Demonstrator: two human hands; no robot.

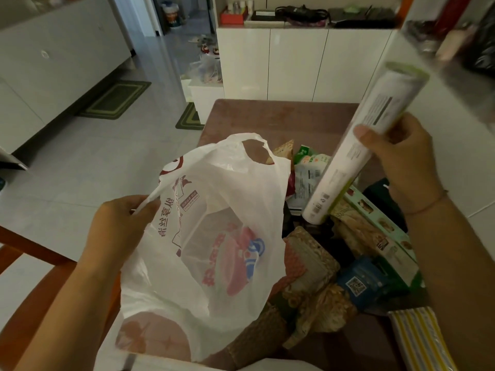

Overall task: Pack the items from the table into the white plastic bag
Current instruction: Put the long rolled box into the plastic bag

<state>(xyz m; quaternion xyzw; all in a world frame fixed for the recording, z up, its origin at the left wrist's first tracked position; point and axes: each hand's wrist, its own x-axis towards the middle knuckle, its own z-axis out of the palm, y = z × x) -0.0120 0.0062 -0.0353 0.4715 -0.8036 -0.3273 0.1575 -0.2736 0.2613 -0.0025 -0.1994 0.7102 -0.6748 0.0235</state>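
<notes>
A white plastic bag (214,236) with red and blue print hangs over the table's left side, its mouth facing right. My left hand (120,226) grips one of its handles and holds it up. My right hand (401,162) is closed around a long white roll (356,151) with a green end, tilted above the table to the right of the bag. On the brown table (267,116) lies a pile of packets: a green and white packet (308,167), a long pale green box (380,226), a blue packet (361,282) and brown patterned packets (310,263).
A yellow-striped pack (420,341) lies at the table's near right corner. A white cabinet (294,62) stands behind the table, a low white stool (206,95) to its left. Green mats (117,99) lie on the tiled floor. A wooden chair frame (32,250) is at left.
</notes>
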